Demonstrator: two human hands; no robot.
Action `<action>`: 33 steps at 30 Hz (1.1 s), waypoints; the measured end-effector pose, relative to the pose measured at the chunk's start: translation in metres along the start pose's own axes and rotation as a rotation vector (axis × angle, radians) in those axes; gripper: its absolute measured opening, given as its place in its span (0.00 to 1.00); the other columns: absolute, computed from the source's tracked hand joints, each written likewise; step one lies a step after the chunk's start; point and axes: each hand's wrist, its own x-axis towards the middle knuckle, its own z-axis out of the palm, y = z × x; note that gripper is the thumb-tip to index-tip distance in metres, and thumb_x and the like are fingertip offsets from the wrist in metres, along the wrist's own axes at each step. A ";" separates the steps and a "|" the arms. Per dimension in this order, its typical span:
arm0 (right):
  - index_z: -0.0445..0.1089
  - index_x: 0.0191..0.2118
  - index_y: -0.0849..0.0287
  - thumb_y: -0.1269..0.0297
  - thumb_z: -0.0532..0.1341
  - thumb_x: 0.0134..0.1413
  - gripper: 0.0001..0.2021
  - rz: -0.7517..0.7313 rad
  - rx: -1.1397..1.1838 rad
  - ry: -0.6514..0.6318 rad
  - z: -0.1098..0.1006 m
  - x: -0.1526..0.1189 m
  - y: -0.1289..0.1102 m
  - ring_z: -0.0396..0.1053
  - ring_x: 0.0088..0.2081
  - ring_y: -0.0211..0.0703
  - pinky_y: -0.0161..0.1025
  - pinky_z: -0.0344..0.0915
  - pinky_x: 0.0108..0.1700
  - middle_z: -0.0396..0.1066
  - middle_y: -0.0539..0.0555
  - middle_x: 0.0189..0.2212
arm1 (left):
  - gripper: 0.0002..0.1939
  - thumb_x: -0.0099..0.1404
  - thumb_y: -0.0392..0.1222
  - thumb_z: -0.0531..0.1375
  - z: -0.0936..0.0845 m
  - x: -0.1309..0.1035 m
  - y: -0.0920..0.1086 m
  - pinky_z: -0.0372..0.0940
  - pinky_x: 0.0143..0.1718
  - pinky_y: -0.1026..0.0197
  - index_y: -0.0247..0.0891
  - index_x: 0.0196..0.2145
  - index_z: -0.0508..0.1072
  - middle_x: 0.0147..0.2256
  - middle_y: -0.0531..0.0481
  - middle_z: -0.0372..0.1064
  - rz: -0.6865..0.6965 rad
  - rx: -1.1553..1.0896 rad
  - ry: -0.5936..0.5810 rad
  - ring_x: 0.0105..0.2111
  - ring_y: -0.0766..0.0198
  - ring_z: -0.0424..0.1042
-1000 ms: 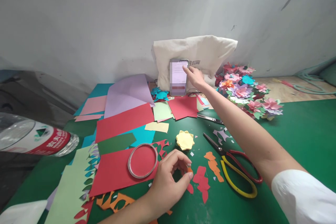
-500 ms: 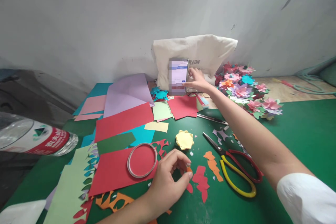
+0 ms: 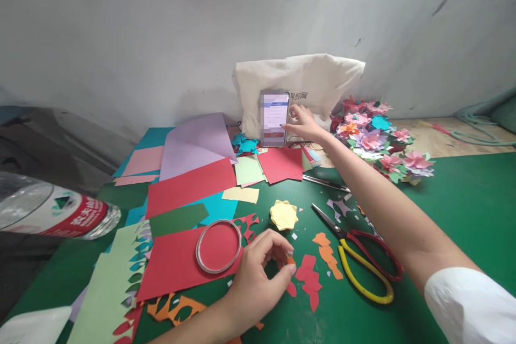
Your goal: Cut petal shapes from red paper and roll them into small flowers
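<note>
My right hand (image 3: 302, 122) reaches to the phone (image 3: 275, 118), which stands upright against a white cloth bag; a fingertip meets the lower right of the lit screen, and the hand holds nothing. Low in the middle, my left hand (image 3: 264, 274) pinches a small orange paper piece (image 3: 290, 261) between thumb and finger. Red cut petals (image 3: 309, 282) and orange cut petals (image 3: 327, 255) lie to its right. Beyond it sits a stack of pale yellow flower shapes (image 3: 284, 215). Scissors (image 3: 363, 258) with red and yellow handles rest under my right forearm's side.
A tape roll (image 3: 218, 246) lies on red paper. Coloured sheets (image 3: 189, 185) cover the left side. A water bottle (image 3: 56, 209) lies tilted at the far left. Paper flowers (image 3: 373, 140) stand at the back right. A cutter (image 3: 325, 183) lies behind the scissors.
The content on the phone screen has changed. Both hands have stayed almost where they were.
</note>
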 end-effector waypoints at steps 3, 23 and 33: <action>0.66 0.54 0.60 0.60 0.59 0.63 0.16 0.063 0.051 0.001 -0.007 -0.003 -0.009 0.70 0.48 0.47 0.50 0.70 0.48 0.68 0.57 0.51 | 0.08 0.58 0.28 0.57 0.000 0.000 0.000 0.65 0.33 0.65 0.39 0.33 0.67 0.33 0.53 0.64 -0.001 -0.006 0.007 0.32 0.67 0.67; 0.60 0.39 0.55 0.68 0.53 0.64 0.01 0.010 0.538 -0.274 -0.058 -0.308 -0.128 0.62 0.33 0.42 0.40 0.61 0.35 0.65 0.51 0.31 | 0.12 0.58 0.27 0.63 0.003 -0.007 -0.005 0.68 0.32 0.68 0.41 0.35 0.68 0.33 0.54 0.63 0.282 -0.070 0.047 0.30 0.70 0.69; 0.60 0.41 0.54 0.74 0.55 0.60 0.08 -0.012 0.644 -0.184 -0.052 -0.315 -0.125 0.65 0.32 0.43 0.40 0.64 0.33 0.67 0.52 0.31 | 0.11 0.59 0.26 0.63 0.004 -0.012 0.006 0.68 0.31 0.67 0.40 0.34 0.67 0.30 0.53 0.67 0.347 0.117 -0.004 0.31 0.68 0.70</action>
